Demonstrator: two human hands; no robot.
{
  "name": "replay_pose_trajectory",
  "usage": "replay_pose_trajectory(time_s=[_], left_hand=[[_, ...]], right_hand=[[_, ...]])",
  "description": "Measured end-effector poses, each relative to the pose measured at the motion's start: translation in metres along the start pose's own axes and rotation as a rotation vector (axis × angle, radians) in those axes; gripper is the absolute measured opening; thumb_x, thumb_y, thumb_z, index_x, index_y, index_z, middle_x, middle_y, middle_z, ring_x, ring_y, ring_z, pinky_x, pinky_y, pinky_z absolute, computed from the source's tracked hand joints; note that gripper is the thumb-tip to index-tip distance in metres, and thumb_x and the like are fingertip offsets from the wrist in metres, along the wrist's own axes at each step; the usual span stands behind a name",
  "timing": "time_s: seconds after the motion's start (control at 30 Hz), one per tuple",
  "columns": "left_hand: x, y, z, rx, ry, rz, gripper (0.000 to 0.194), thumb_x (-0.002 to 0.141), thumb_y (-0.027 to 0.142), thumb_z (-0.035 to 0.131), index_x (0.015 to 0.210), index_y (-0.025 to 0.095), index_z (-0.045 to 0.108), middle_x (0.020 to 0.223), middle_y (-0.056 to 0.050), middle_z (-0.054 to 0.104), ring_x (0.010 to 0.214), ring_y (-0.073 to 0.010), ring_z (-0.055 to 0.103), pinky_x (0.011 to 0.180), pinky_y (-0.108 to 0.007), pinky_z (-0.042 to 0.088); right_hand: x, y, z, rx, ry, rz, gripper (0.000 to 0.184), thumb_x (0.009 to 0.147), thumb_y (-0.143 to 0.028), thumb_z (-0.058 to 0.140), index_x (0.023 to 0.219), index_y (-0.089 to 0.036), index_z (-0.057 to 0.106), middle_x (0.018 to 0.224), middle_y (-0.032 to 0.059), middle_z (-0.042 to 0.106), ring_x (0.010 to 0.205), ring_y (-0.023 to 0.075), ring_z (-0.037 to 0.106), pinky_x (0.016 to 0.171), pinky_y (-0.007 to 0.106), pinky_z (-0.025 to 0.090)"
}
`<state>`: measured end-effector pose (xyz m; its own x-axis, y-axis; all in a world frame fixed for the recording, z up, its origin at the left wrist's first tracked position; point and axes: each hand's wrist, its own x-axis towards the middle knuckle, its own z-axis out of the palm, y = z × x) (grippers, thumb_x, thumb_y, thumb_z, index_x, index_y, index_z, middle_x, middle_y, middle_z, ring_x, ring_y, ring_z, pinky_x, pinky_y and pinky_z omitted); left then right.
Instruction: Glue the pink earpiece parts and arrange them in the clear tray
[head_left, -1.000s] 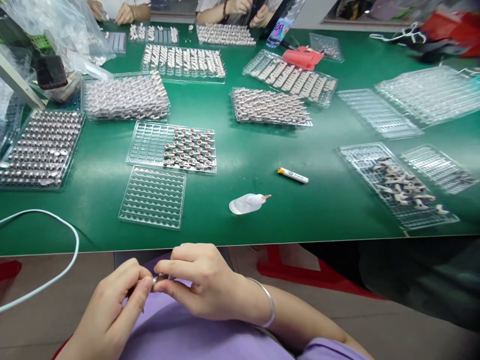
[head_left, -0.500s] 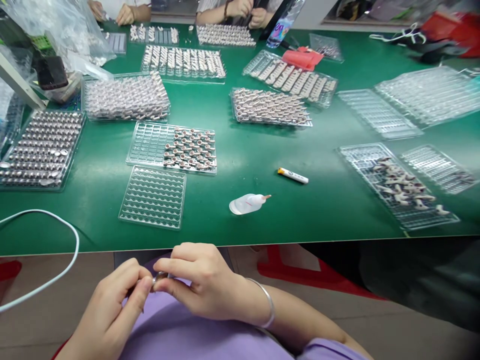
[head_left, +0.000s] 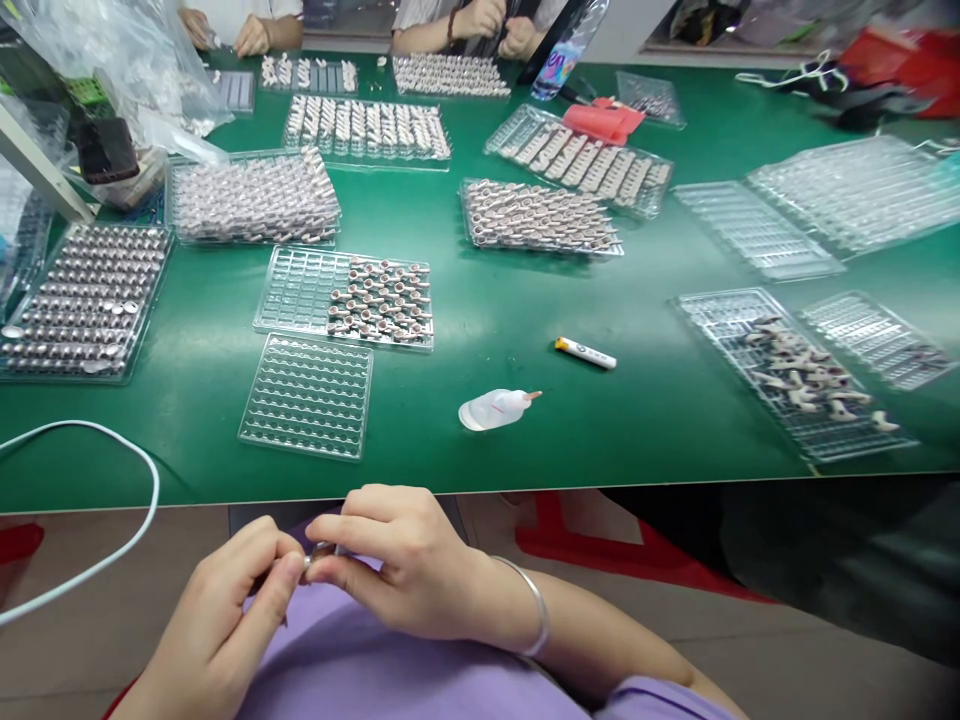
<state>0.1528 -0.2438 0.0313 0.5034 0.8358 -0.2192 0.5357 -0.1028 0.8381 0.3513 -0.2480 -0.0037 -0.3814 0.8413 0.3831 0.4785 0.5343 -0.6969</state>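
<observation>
Between my two hands, in front of the table's near edge, is a small metallic part (head_left: 321, 552) with a brownish round end. My left hand (head_left: 232, 610) pinches its thin end between thumb and forefinger. Thumb and fingers of my right hand (head_left: 405, 560) close on the round end. Most of the part is hidden by fingers. Beyond my hands lies a clear tray with small round pockets (head_left: 306, 395). Behind it, another clear tray (head_left: 296, 290) carries rows of similar small parts with round cups (head_left: 382, 300) on its right side.
A squeeze bottle (head_left: 495, 409) and a white tube with a yellow cap (head_left: 585, 352) lie on the green table (head_left: 510, 310). Trays of metal caps (head_left: 82, 295) stand left, loose parts (head_left: 810, 370) right. A pale cable (head_left: 142, 530) loops at left. Co-workers' hands (head_left: 255, 35) are across the table.
My hands stay almost still, both keeping hold of the small part. The view tilts very slightly, so the table sits a touch lower. Across the table, a co-worker's hands shift a little.
</observation>
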Motion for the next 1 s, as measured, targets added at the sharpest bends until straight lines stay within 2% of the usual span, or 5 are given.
replay_pose_trajectory(time_s=[0.53, 0.73, 1.0], left_hand=[[0.0021, 0.0012, 0.0014, 0.005, 0.044, 0.054, 0.032, 0.098, 0.029, 0.040, 0.069, 0.022, 0.051, 0.063, 0.005, 0.051, 0.054, -0.0074, 0.052, 0.051, -0.016, 0.042], [0.0045, 0.0037, -0.0001, 0.017, 0.060, 0.088, 0.033, 0.098, 0.029, 0.039, 0.067, 0.021, 0.050, 0.061, 0.005, 0.050, 0.052, -0.0071, 0.052, 0.050, -0.015, 0.041], [0.0002, -0.0002, 0.0009, 0.048, 0.054, 0.064, 0.034, 0.098, 0.029, 0.039, 0.066, 0.021, 0.048, 0.062, 0.005, 0.051, 0.053, -0.0076, 0.051, 0.050, -0.016, 0.041]], right_hand=[[0.0004, -0.0008, -0.0017, -0.020, 0.011, -0.018, 0.029, 0.096, -0.039, 0.051, 0.085, -0.018, 0.068, 0.061, -0.0010, 0.058, 0.051, 0.0095, 0.049, 0.051, 0.023, 0.036], [-0.0003, 0.0004, -0.0008, -0.014, 0.022, -0.014, 0.026, 0.096, -0.038, 0.052, 0.090, -0.018, 0.068, 0.065, 0.0005, 0.064, 0.055, 0.0097, 0.054, 0.054, 0.022, 0.040], [-0.0011, 0.0006, 0.0013, -0.024, 0.036, -0.018, 0.026, 0.095, -0.037, 0.054, 0.090, -0.017, 0.069, 0.065, 0.0005, 0.064, 0.054, 0.0100, 0.054, 0.054, 0.023, 0.040]])
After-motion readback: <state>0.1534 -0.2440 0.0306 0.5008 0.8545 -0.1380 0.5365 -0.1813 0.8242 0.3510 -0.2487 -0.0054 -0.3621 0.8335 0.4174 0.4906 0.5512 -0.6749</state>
